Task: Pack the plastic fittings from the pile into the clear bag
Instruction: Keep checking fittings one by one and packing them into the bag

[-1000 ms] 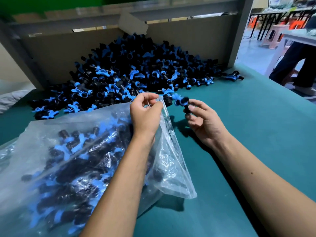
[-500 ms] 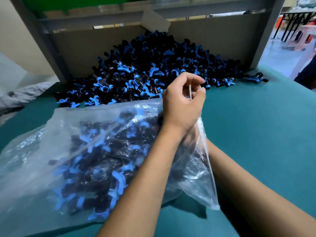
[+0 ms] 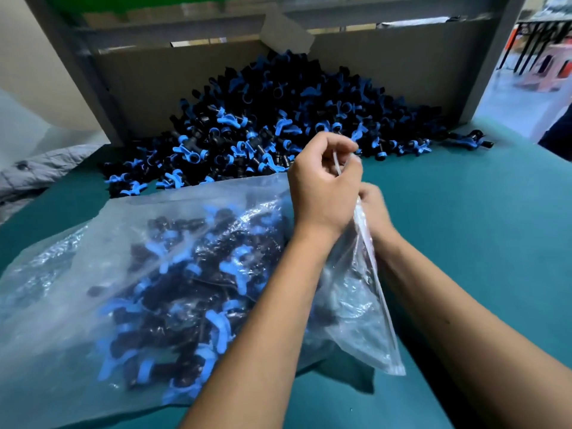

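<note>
A big pile of black and blue plastic fittings (image 3: 278, 119) lies against the back wall on the green table (image 3: 479, 227). In front of it lies the clear bag (image 3: 93, 274), holding several fittings. My left hand (image 3: 322, 187) pinches the bag's upper mouth edge and holds it raised. My right hand (image 3: 376, 212) is at the bag's mouth just behind the left hand. Its fingers are hidden by the left hand and the plastic, so I cannot tell whether it holds anything.
A cardboard wall (image 3: 154, 78) and grey frame posts (image 3: 492, 57) close off the back. A few stray fittings (image 3: 467, 140) lie at the pile's right end. Grey cloth (image 3: 37, 171) lies at the far left. Tables and stools (image 3: 544, 66) stand beyond the table's right side.
My right hand carried a fitting from the pile's edge into the bag's mouth and now sits at the opening. My left hand lifted the bag's edge higher.
</note>
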A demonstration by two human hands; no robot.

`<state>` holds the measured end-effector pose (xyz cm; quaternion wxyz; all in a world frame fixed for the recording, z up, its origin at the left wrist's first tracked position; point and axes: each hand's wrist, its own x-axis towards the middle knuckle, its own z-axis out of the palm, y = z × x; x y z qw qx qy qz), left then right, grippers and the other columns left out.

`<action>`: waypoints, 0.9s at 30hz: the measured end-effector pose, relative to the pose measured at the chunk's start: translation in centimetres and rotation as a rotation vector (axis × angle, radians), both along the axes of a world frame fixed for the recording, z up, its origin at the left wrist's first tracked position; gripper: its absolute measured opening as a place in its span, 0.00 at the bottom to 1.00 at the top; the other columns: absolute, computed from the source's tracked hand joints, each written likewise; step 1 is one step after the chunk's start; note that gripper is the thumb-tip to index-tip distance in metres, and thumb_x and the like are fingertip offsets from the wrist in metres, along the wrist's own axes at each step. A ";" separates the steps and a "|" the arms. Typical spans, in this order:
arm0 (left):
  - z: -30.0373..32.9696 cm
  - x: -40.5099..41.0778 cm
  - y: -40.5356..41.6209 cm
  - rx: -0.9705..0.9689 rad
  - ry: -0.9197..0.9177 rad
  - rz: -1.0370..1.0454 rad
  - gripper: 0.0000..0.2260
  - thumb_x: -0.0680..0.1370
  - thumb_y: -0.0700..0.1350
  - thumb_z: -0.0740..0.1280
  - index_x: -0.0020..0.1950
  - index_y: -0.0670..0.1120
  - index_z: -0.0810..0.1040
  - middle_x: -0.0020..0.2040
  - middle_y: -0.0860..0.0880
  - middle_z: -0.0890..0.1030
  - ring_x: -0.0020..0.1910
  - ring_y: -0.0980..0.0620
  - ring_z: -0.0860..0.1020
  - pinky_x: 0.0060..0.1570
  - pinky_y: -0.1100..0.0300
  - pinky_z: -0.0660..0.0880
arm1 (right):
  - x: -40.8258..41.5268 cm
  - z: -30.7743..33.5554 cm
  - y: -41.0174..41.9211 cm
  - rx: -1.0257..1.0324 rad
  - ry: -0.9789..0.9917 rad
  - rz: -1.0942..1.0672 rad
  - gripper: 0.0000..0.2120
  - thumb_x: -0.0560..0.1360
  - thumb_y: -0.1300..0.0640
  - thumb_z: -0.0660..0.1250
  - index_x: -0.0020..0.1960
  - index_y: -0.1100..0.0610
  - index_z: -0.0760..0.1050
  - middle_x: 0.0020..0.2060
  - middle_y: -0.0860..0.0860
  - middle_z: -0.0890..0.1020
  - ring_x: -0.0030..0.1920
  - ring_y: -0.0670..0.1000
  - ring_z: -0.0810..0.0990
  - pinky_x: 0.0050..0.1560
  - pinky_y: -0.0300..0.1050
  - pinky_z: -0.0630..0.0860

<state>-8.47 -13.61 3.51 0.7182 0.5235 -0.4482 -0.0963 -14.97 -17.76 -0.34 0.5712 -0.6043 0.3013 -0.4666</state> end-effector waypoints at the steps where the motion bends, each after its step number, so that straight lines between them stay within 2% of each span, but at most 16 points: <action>1: -0.7 0.0 -0.2 0.035 0.039 0.028 0.08 0.72 0.30 0.69 0.44 0.42 0.81 0.38 0.53 0.80 0.38 0.55 0.77 0.42 0.58 0.77 | -0.2 -0.2 -1.1 0.022 -0.020 -0.125 0.07 0.69 0.70 0.67 0.35 0.64 0.82 0.30 0.58 0.81 0.34 0.45 0.78 0.36 0.40 0.76; 3: -2.2 0.0 -0.6 0.153 0.085 0.069 0.08 0.72 0.31 0.68 0.44 0.42 0.82 0.39 0.51 0.82 0.38 0.54 0.77 0.43 0.57 0.77 | -0.8 -1.5 -3.6 0.061 0.041 -0.376 0.15 0.70 0.72 0.63 0.33 0.56 0.80 0.30 0.53 0.81 0.31 0.49 0.76 0.37 0.42 0.73; 5: -3.7 0.2 -0.9 0.294 0.081 0.072 0.08 0.72 0.32 0.68 0.44 0.44 0.82 0.40 0.51 0.83 0.38 0.53 0.77 0.45 0.56 0.78 | -1.3 -2.6 -5.7 -0.101 0.341 -0.511 0.13 0.71 0.69 0.62 0.40 0.53 0.80 0.38 0.50 0.83 0.39 0.51 0.80 0.46 0.43 0.73; 6: -4.3 0.4 -1.1 0.348 0.075 0.070 0.08 0.72 0.33 0.68 0.44 0.45 0.82 0.40 0.52 0.83 0.37 0.54 0.77 0.45 0.57 0.78 | -1.5 -3.1 -6.3 -0.254 0.549 -0.499 0.13 0.70 0.68 0.62 0.47 0.53 0.80 0.44 0.51 0.82 0.46 0.52 0.80 0.50 0.42 0.73; 8: -5.1 0.7 -1.3 0.415 0.074 0.073 0.09 0.72 0.34 0.69 0.43 0.47 0.82 0.38 0.54 0.82 0.34 0.56 0.76 0.41 0.62 0.76 | -1.4 -3.6 -7.8 -0.514 0.841 -0.384 0.24 0.70 0.66 0.64 0.65 0.53 0.75 0.60 0.57 0.76 0.60 0.60 0.74 0.59 0.47 0.70; 10: -5.6 1.1 -1.3 0.470 0.077 0.075 0.09 0.72 0.35 0.69 0.42 0.49 0.81 0.35 0.55 0.80 0.33 0.58 0.75 0.38 0.64 0.73 | -0.9 -3.7 -8.8 -0.678 0.946 -0.248 0.34 0.71 0.66 0.65 0.75 0.48 0.67 0.74 0.59 0.62 0.69 0.63 0.62 0.67 0.52 0.66; 12: -6.1 1.6 -1.3 0.531 0.084 0.081 0.07 0.72 0.37 0.70 0.42 0.50 0.81 0.36 0.55 0.81 0.35 0.55 0.78 0.38 0.61 0.74 | -0.3 -3.7 -9.3 -0.739 1.017 -0.089 0.35 0.74 0.64 0.63 0.78 0.44 0.63 0.80 0.56 0.52 0.75 0.61 0.54 0.73 0.56 0.61; 14: -6.4 2.0 -1.2 0.572 0.122 0.094 0.06 0.71 0.39 0.70 0.41 0.51 0.81 0.38 0.55 0.82 0.38 0.53 0.80 0.41 0.58 0.77 | 0.0 -3.9 -9.9 -0.725 1.130 0.015 0.30 0.77 0.60 0.61 0.77 0.43 0.64 0.81 0.54 0.51 0.77 0.61 0.54 0.75 0.59 0.60; 15: -6.5 2.1 -1.1 0.579 0.140 0.097 0.06 0.70 0.40 0.70 0.41 0.52 0.82 0.38 0.55 0.83 0.38 0.53 0.81 0.41 0.58 0.77 | 0.0 -3.9 -9.9 -0.714 1.166 0.029 0.27 0.78 0.59 0.60 0.76 0.45 0.68 0.81 0.53 0.54 0.76 0.61 0.58 0.73 0.60 0.63; 17: -6.5 2.2 -1.1 0.584 0.155 0.096 0.06 0.69 0.41 0.70 0.40 0.53 0.82 0.37 0.55 0.83 0.39 0.52 0.82 0.42 0.57 0.78 | -0.2 -3.9 -9.8 -0.737 1.113 -0.028 0.20 0.78 0.59 0.61 0.69 0.52 0.76 0.75 0.56 0.65 0.68 0.64 0.68 0.69 0.56 0.67; 19: -6.4 2.2 -1.1 0.583 0.163 0.088 0.06 0.68 0.42 0.69 0.40 0.53 0.82 0.37 0.55 0.83 0.40 0.51 0.82 0.44 0.56 0.79 | -0.7 -3.8 -9.5 -0.760 1.002 -0.138 0.12 0.77 0.62 0.65 0.58 0.59 0.82 0.64 0.59 0.73 0.58 0.64 0.74 0.62 0.53 0.72; 21: -6.3 2.2 -1.1 0.585 0.172 0.081 0.06 0.68 0.43 0.68 0.40 0.54 0.82 0.38 0.56 0.83 0.40 0.51 0.82 0.43 0.56 0.79 | -1.6 -3.5 -8.9 -0.722 0.907 -0.236 0.06 0.73 0.64 0.68 0.47 0.60 0.82 0.53 0.57 0.74 0.49 0.61 0.76 0.53 0.51 0.75; 23: -6.3 2.2 -1.1 0.591 0.168 0.083 0.08 0.70 0.42 0.68 0.40 0.55 0.82 0.38 0.56 0.83 0.38 0.52 0.82 0.41 0.57 0.78 | -2.6 -3.3 -8.1 -0.641 0.795 -0.320 0.05 0.71 0.67 0.69 0.41 0.58 0.81 0.47 0.55 0.75 0.44 0.57 0.77 0.48 0.47 0.75; 25: -6.4 2.3 -1.1 0.604 0.160 0.084 0.11 0.71 0.40 0.67 0.40 0.56 0.82 0.37 0.56 0.84 0.35 0.52 0.81 0.38 0.58 0.77 | -3.4 -3.1 -7.4 -0.508 0.635 -0.433 0.08 0.70 0.67 0.69 0.38 0.56 0.79 0.42 0.54 0.78 0.42 0.54 0.80 0.45 0.42 0.73; 27: -6.4 2.3 -1.2 0.598 0.158 0.073 0.11 0.73 0.40 0.67 0.39 0.56 0.84 0.37 0.58 0.85 0.37 0.53 0.82 0.41 0.59 0.78 | -4.0 -2.7 -6.7 -0.173 0.266 -0.425 0.10 0.72 0.66 0.72 0.37 0.56 0.74 0.38 0.53 0.80 0.39 0.53 0.85 0.41 0.42 0.76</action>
